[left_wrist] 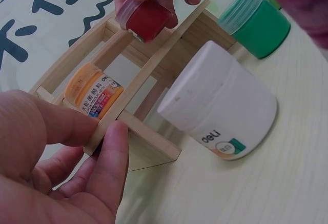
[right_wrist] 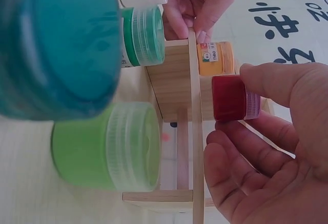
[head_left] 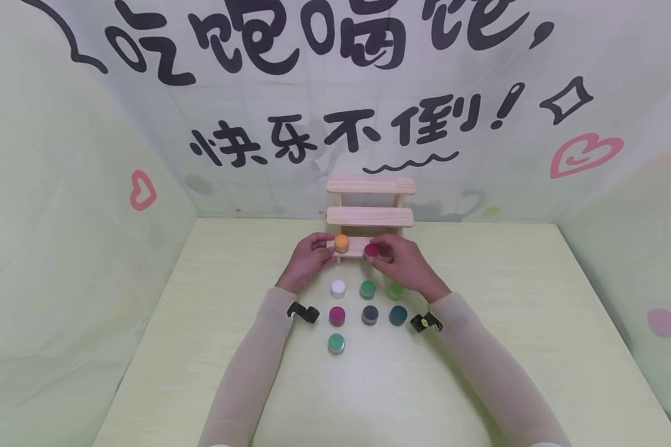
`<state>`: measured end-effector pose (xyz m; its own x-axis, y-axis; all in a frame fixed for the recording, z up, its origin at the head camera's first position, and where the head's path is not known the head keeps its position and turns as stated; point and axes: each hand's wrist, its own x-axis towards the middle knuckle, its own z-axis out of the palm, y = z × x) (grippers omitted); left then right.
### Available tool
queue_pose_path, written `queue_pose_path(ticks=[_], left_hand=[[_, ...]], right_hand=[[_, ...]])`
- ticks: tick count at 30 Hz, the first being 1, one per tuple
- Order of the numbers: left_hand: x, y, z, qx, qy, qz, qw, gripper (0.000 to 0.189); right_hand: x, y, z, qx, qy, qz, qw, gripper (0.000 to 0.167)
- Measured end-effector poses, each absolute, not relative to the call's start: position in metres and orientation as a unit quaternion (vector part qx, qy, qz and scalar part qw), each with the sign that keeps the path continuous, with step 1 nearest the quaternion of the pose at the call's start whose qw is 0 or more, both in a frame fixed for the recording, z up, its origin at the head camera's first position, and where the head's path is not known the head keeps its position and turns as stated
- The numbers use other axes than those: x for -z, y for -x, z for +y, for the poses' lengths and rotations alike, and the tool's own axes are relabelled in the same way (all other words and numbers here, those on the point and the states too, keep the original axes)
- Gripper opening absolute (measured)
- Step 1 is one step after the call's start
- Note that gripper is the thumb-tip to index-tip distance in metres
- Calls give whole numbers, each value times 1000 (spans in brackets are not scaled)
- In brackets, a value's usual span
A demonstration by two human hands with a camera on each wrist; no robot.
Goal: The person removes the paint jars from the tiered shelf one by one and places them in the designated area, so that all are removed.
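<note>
A three-tier wooden display rack (head_left: pixel 370 216) stands at the back of the table. On the left end of its lowest step sits an orange paint jar (left_wrist: pixel 105 95), upright with its lid on. My left hand (head_left: pixel 304 259) pinches the end of that step beside the jar, thumb and forefinger at the board's corner. A red paint jar (right_wrist: pixel 229 98) is held between the thumb and fingers of my right hand (head_left: pixel 407 259), at the right part of the same step. Whether its base touches the board I cannot tell.
In front of the rack stand several paint jars: white (head_left: pixel 338 288), green (head_left: pixel 368 289), light green (head_left: pixel 396 291), magenta (head_left: pixel 337 316), dark grey (head_left: pixel 370 315), blue (head_left: pixel 398 315) and teal green (head_left: pixel 337 343). A printed cloth (head_left: pixel 291 192) hangs behind the table.
</note>
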<state>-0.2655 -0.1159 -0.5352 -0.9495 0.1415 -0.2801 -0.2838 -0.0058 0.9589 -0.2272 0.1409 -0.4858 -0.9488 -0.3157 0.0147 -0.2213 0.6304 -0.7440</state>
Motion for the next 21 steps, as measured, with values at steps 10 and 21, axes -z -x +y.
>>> queue_pose_path(ticks=[10, 21], left_hand=[[535, 265, -116, -710, 49, 686, 149, 36], [535, 264, -116, -709, 52, 688, 146, 35]], right_hand=[[485, 216, 144, 399, 161, 902, 49, 38], [483, 199, 148, 404, 168, 898, 48, 39]])
